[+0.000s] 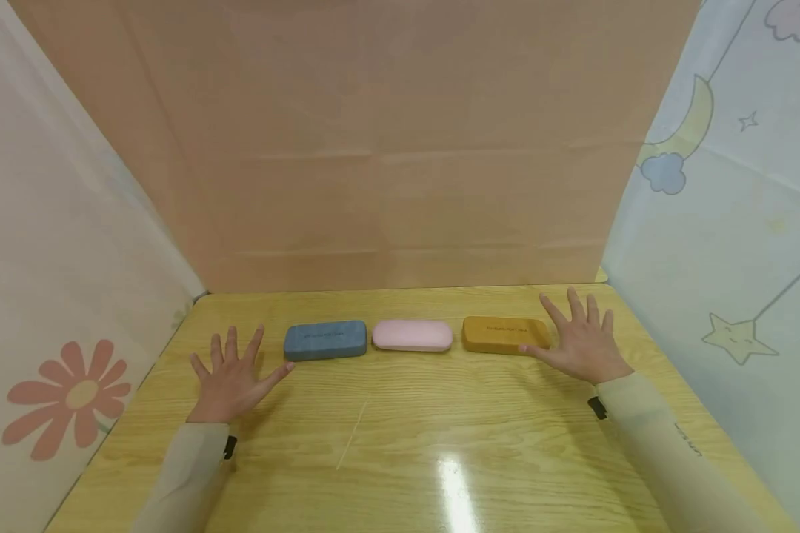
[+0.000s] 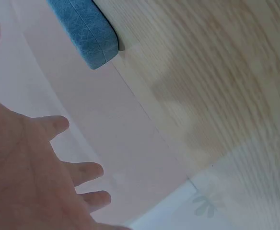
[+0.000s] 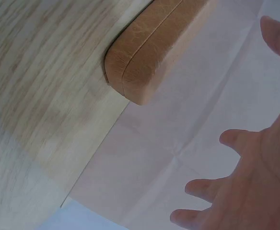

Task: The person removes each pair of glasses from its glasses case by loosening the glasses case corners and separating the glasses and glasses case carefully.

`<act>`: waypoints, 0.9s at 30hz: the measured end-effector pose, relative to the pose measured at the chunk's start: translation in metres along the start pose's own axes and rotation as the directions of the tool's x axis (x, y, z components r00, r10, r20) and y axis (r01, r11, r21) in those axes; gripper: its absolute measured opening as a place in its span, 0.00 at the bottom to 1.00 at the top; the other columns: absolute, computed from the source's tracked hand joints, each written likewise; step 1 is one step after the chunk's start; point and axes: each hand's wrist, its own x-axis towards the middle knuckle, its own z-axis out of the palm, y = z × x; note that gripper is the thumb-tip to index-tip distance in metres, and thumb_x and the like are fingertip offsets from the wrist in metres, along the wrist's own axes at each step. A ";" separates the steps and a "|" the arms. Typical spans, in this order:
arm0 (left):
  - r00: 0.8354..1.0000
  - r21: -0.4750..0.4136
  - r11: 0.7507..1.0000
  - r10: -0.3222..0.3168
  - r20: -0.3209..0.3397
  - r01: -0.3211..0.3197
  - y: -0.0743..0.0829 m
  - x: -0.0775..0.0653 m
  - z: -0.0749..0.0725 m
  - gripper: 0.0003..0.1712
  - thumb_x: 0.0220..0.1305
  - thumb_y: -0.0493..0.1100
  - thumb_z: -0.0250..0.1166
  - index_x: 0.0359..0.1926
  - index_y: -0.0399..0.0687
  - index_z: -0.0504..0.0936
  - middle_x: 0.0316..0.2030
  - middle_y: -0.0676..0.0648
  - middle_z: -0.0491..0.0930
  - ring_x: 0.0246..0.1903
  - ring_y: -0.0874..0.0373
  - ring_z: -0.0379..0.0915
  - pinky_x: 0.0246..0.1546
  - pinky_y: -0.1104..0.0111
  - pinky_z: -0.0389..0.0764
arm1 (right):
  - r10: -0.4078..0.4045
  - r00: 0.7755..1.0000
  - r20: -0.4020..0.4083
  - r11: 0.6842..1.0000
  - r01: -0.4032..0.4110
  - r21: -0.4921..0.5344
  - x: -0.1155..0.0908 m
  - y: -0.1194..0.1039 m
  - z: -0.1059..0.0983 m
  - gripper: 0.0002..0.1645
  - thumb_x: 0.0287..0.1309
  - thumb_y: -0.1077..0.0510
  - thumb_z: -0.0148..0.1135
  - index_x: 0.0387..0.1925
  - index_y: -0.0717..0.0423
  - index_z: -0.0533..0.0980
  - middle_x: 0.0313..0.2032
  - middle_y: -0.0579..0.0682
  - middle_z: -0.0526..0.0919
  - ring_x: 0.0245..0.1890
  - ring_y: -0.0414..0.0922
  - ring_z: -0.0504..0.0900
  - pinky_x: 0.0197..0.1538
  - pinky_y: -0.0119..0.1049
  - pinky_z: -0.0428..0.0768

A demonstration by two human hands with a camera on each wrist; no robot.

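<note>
Three glasses cases lie in a row across the far half of the table: a blue glasses case (image 1: pixel 327 341) on the left, a pink glasses case (image 1: pixel 412 335) in the middle and a mustard-yellow glasses case (image 1: pixel 503 335) on the right. My left hand (image 1: pixel 232 381), fingers spread, hovers just left of the blue case, its thumb tip near that case's front corner. On the other side my right hand (image 1: pixel 583 340) is spread too, its thumb overlapping the yellow case's right end in the head view. Both hands hold nothing. Each wrist view shows the end of the nearest case.
The wood-grain table (image 1: pixel 400 429) meets a tan back panel (image 1: pixel 400 185) just behind the cases. White patterned side panels stand at left (image 1: pixel 53 244) and right (image 1: pixel 740 244). A light reflection falls on the table's near part.
</note>
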 end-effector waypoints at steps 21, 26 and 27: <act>0.980 -0.496 0.868 0.103 0.172 -0.004 -0.013 0.068 0.036 0.51 0.60 0.49 0.74 0.75 0.37 0.58 0.68 0.30 0.64 0.54 0.39 0.75 0.49 0.51 0.78 | -0.161 0.985 -0.069 0.968 0.171 0.181 -0.003 -0.047 0.019 0.29 0.61 0.53 0.67 0.59 0.65 0.75 0.54 0.66 0.78 0.50 0.63 0.80 0.48 0.60 0.79; 0.982 -0.495 0.869 0.085 0.168 0.009 -0.017 0.063 0.031 0.48 0.55 0.50 0.78 0.72 0.40 0.65 0.59 0.34 0.74 0.44 0.48 0.77 0.38 0.60 0.79 | -0.172 0.983 -0.067 0.967 0.182 0.179 -0.005 -0.054 0.026 0.26 0.61 0.54 0.68 0.57 0.64 0.78 0.54 0.66 0.78 0.50 0.62 0.80 0.47 0.58 0.81; 0.982 -0.493 0.870 0.085 0.167 0.009 -0.017 0.061 0.030 0.48 0.54 0.50 0.78 0.71 0.40 0.67 0.58 0.35 0.75 0.42 0.50 0.77 0.36 0.62 0.79 | -0.178 0.982 -0.067 0.966 0.188 0.177 -0.006 -0.056 0.027 0.25 0.61 0.54 0.68 0.56 0.64 0.78 0.54 0.66 0.78 0.50 0.62 0.80 0.47 0.58 0.81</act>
